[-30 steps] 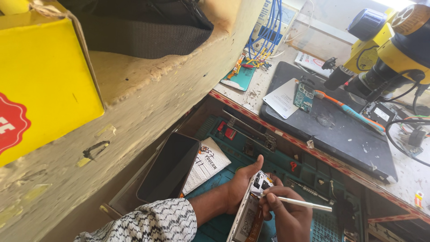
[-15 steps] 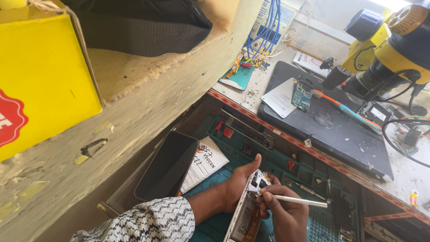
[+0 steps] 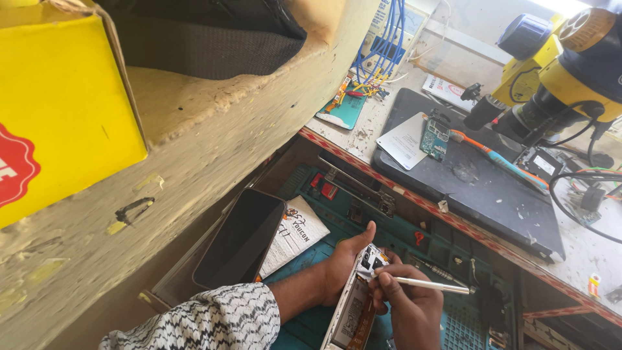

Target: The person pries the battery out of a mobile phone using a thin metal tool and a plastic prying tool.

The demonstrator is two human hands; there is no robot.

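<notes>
Your left hand (image 3: 342,267) cradles the opened white phone body with its orange-brown flex and bare boards showing (image 3: 353,303), thumb up along its top edge, holding it tilted on edge over the teal work mat (image 3: 447,249). Your right hand (image 3: 407,304) is closed in a pen grip on a thin white-handled tool (image 3: 427,283), whose near end sits at the phone's upper corner beside the camera cluster.

The grip on the phone looks light — if you press hard, I judge the body could twist out of your palm and drop onto the mat. A slip of the tool could likely scrape a board or tear the flex.

Just beside your left forearm lies a dark glass phone screen, face up (image 3: 240,238), on a printed white paper slip (image 3: 297,234) — a sliding elbow could knock it. Further out, the black pad (image 3: 492,194) carries a small green circuit board (image 3: 435,137) under the yellow microscope (image 3: 570,71); all sit well apart from your hands.
</notes>
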